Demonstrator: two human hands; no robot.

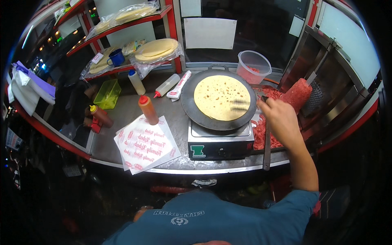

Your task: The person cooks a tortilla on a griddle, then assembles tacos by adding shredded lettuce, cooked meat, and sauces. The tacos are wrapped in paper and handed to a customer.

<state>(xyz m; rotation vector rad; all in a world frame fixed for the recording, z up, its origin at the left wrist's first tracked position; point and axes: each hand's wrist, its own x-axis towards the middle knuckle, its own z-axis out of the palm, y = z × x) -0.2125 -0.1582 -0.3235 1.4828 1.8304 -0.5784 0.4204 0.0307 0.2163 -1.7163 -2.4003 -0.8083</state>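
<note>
My right hand point(281, 122) is over the griddle's right edge, its fingers pinched together. What they hold, if anything, I cannot make out. Dark blurred streaks show on the flatbread near the fingertips. That round, brown-spotted flatbread point(218, 96) lies flat on a black round griddle point(190, 108), which sits on a metal stove point(220, 141). A long flat metal blade point(267, 153) extends below the hand toward the counter's front edge; whether the fingers touch it is unclear. Shredded reddish meat point(261, 134) is spread beneath and beside the hand. My left hand does not show clearly.
Printed paper sheets point(153, 149) lie on the counter, a red-capped sauce bottle point(148, 110) at their far edge. Farther left is a green tub point(108, 94). A meat cone point(297, 95) stands at right, near a clear plastic bucket point(254, 67). Stacked flatbreads point(156, 49) rest on the shelf.
</note>
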